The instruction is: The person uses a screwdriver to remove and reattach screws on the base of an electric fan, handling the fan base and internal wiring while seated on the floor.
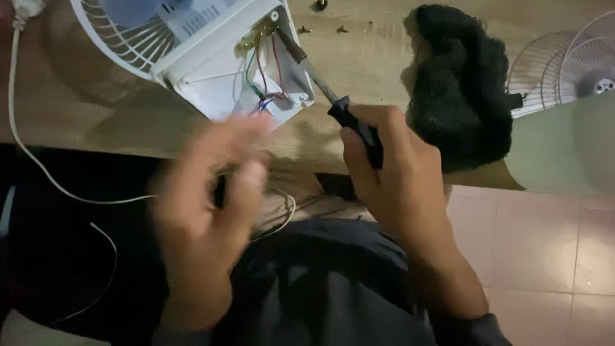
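Observation:
My right hand [397, 173] grips the black handle of a screwdriver [320, 83]; its metal shaft runs up and left to the corner of an opened white fan housing [218, 96] with red, green and blue wires showing inside. The housing lies on a wooden table [359, 45]. My left hand [211, 198] is blurred, just below the housing, with fingers curled around something small and dark that I cannot make out.
A black cloth [458, 83] lies on the table right of the screwdriver. Small screws [306, 29] sit near the far edge. A wire fan grille [564, 61] is at the right. A white cable [38, 166] trails off the left. Tiled floor [551, 243] lies below.

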